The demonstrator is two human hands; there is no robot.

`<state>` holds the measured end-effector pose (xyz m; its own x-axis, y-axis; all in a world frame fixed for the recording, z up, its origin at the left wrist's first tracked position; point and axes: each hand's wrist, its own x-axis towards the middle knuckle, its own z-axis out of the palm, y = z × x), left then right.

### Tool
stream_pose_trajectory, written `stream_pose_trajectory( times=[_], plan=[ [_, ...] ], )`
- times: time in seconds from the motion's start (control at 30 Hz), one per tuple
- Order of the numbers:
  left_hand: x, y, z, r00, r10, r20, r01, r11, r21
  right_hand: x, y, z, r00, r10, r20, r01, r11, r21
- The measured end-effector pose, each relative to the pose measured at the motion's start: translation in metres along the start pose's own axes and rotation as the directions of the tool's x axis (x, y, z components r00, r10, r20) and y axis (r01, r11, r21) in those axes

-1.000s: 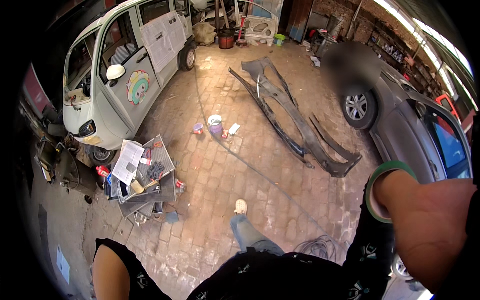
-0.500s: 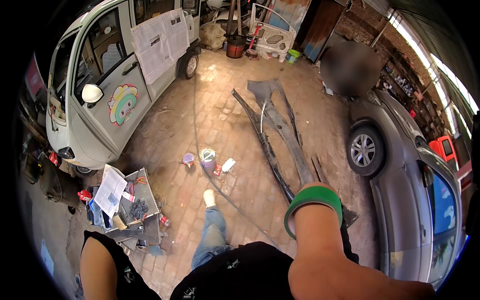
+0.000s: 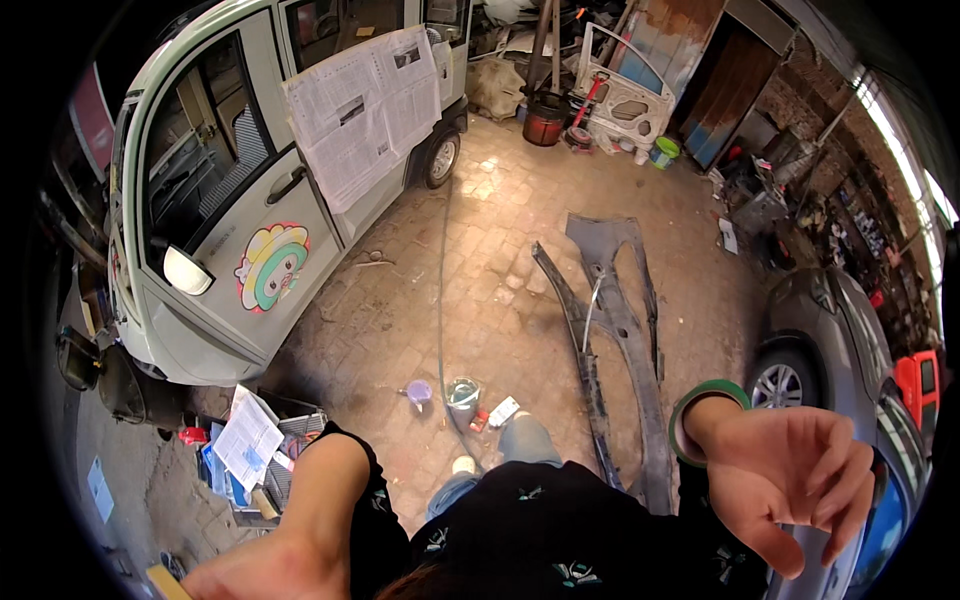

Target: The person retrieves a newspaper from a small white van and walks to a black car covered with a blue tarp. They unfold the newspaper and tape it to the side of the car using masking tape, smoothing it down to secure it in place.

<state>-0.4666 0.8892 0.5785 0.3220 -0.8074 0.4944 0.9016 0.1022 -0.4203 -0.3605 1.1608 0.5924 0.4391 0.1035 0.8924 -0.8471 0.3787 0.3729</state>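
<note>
A green ring-shaped tape roll (image 3: pixel 712 393) sits around my right wrist. My right hand (image 3: pixel 790 480) is raised palm-up at the lower right, empty, its fingers loosely bent and apart. At the lower left edge, my left hand (image 3: pixel 255 568) is partly cut off. A flat yellow block-like piece (image 3: pixel 166 582) sticks out against it and seems held, though my fingers around it are out of the picture. Ahead lies a long dark forked car trim panel (image 3: pixel 622 320) on the brick floor. A pale-green small van (image 3: pixel 215 230) stands left, newspaper (image 3: pixel 365 110) spread over its side.
By my feet stand an open tub (image 3: pixel 463 392), a purple-lidded can (image 3: pixel 418 392) and a white box (image 3: pixel 504 411). Tools and papers (image 3: pixel 248 440) are piled at left. A hose (image 3: pixel 442 280) crosses the floor. A grey car (image 3: pixel 835 350) is at right, a bare door (image 3: pixel 628 95) at the back.
My right arm has swung outward to the right, bringing its hand into sight. My left hand and the yellow piece have come into view at lower left. The whole view has shifted.
</note>
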Motion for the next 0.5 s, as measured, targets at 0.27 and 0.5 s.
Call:
stream_pose_trajectory(
  times=[0.27, 0.5],
  plan=[
    [-0.272, -0.075, 0.008, 0.694, -0.688, 0.213, 0.671, 0.725, 0.156, -0.161, 0.257, -0.115, 0.937, 0.294, 0.187, -0.316, 0.944, 0.098],
    [-0.412, -0.202, 0.089, 0.276, -0.708, 0.65, 0.879, 0.46, 0.128, -0.235, 0.479, -0.13, 0.816, 0.441, 0.374, -0.562, 0.757, 0.334]
  ],
)
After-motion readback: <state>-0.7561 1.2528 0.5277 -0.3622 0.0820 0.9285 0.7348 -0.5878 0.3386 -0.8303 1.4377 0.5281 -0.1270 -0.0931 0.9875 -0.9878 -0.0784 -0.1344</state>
